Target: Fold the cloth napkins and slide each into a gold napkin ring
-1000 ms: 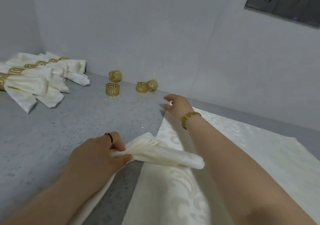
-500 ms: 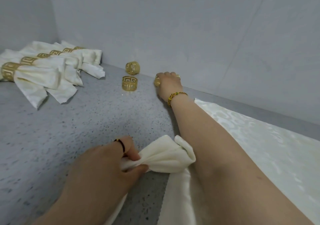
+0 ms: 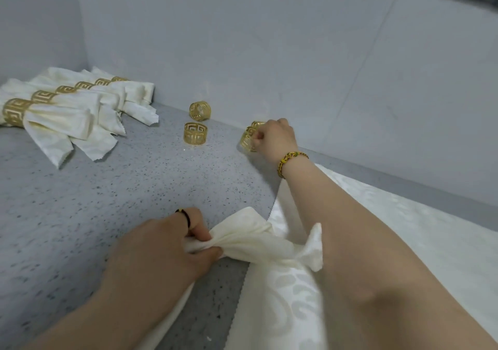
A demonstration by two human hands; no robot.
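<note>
My left hand (image 3: 164, 250) grips the gathered middle of a cream folded napkin (image 3: 253, 239) near the bottom centre of the grey counter. Its loose end passes under my right forearm. My right hand (image 3: 272, 139) is stretched out to the back wall, fingers curled round a gold napkin ring (image 3: 249, 139) that touches the counter. A second ring seems to lie right behind it, mostly hidden by the hand. Two more gold rings stand to the left, one upright (image 3: 196, 133) and one on its side (image 3: 200, 110).
Several finished napkins in gold rings (image 3: 62, 110) are stacked at the back left. A flat cream patterned cloth (image 3: 404, 242) covers the counter on the right, under my right arm. Grey speckled counter (image 3: 80, 201) lies between; walls close the back and left.
My right hand reached from the spread cloth's corner to the rings by the wall and closed on one. The left hand kept its hold on the napkin, whose free end slipped under the forearm.
</note>
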